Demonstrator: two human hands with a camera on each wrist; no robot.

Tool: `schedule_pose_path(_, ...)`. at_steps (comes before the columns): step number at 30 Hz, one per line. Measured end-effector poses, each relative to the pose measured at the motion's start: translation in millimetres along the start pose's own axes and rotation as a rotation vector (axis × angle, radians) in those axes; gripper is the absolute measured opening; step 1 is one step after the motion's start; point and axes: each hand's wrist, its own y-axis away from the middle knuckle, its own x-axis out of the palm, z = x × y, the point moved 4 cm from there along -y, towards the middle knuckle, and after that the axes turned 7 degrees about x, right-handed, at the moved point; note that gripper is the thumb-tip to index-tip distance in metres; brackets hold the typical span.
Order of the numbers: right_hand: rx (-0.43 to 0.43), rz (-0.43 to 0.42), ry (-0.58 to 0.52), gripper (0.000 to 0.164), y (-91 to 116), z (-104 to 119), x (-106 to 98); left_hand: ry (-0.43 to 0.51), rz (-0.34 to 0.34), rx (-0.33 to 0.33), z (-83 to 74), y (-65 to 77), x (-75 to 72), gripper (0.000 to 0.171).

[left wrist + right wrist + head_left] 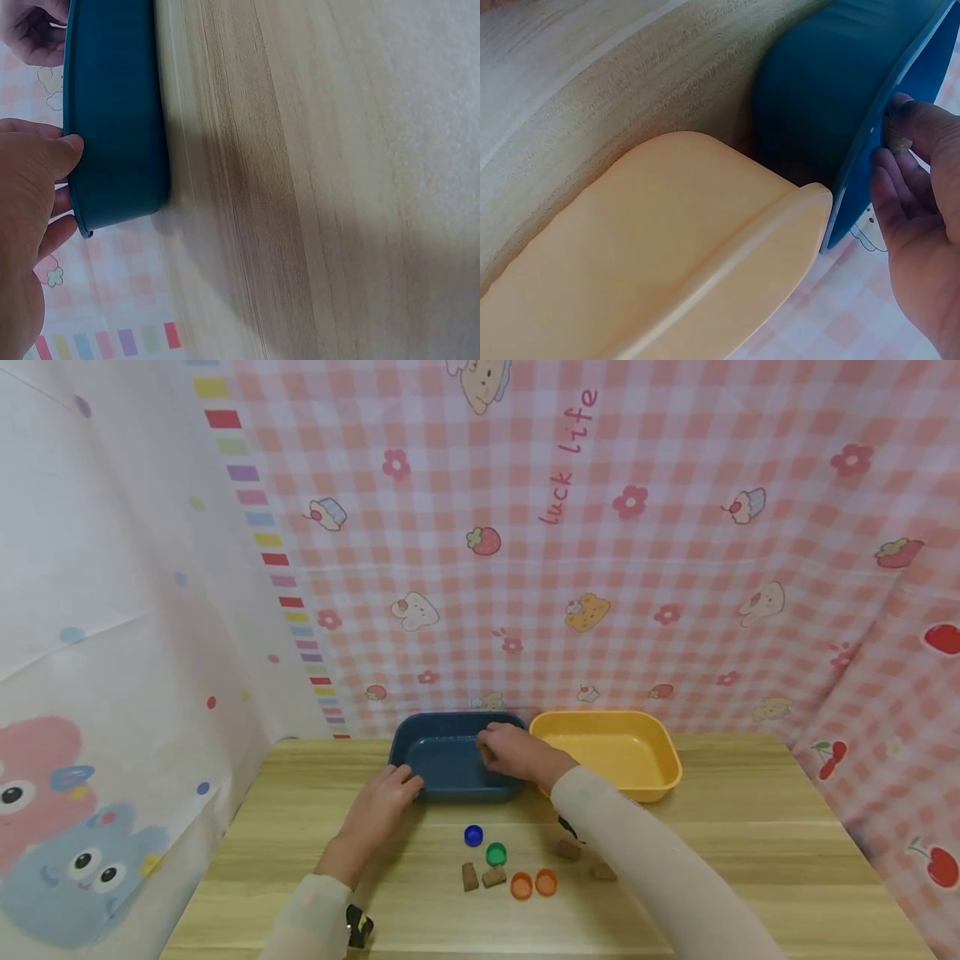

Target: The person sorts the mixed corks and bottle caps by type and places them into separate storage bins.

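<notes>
A dark blue plastic basin (457, 795) stands at the back of the table. My left hand (388, 793) grips its front left rim, the thumb (69, 152) outside and the fingers over the edge. Over the basin's right part, my right hand (513, 750) pinches a brown cork stopper (897, 139) between thumb and fingers; the hand covers much of the cork. In front of the basin lie a blue bottle cap (473, 836), a green bottle cap (496, 854) and two orange bottle caps (521, 886). Near them lie two cork stoppers (469, 877).
A yellow basin (667, 781) stands against the blue basin's right side. Two more brown corks (567, 849) lie beside my right forearm, partly hidden by the sleeve. A pink checked cloth (510, 577) hangs directly behind both basins.
</notes>
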Motion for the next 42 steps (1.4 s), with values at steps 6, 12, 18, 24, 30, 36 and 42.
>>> schedule_pose_path(6,0.033,0.015,0.007,0.028,-2,-1,0,-0.001,-0.01,0.0,0.3,-0.1,0.6,0.011)
schedule_pose_path(12,0.058,0.033,-0.012,0.04,-2,0,0,-0.001,-0.002,-0.002,0.4,-0.2,-0.4,0.01)
schedule_pose_path(18,0.05,0.021,-0.012,0.04,1,-2,0,-0.004,0.001,0.0,0.2,0.0,0.4,0.011)
schedule_pose_path(24,0.012,-0.008,-0.015,0.041,4,-5,-3,-0.013,-0.019,0.007,0.1,-0.1,-0.6,0.013)
schedule_pose_path(30,-0.003,-0.022,-0.028,0.037,11,-8,-10,-0.018,-0.029,0.015,-0.3,-0.6,-1.0,0.012)
schedule_pose_path(36,-0.041,-0.048,-0.056,0.036,22,-6,-17,-0.008,0.002,-0.002,0.3,0.3,-0.3,0.012)
schedule_pose_path(42,-0.061,-0.082,-0.061,0.035,34,-4,-23,-0.005,0.018,-0.008,0.5,0.2,-0.6,0.011)
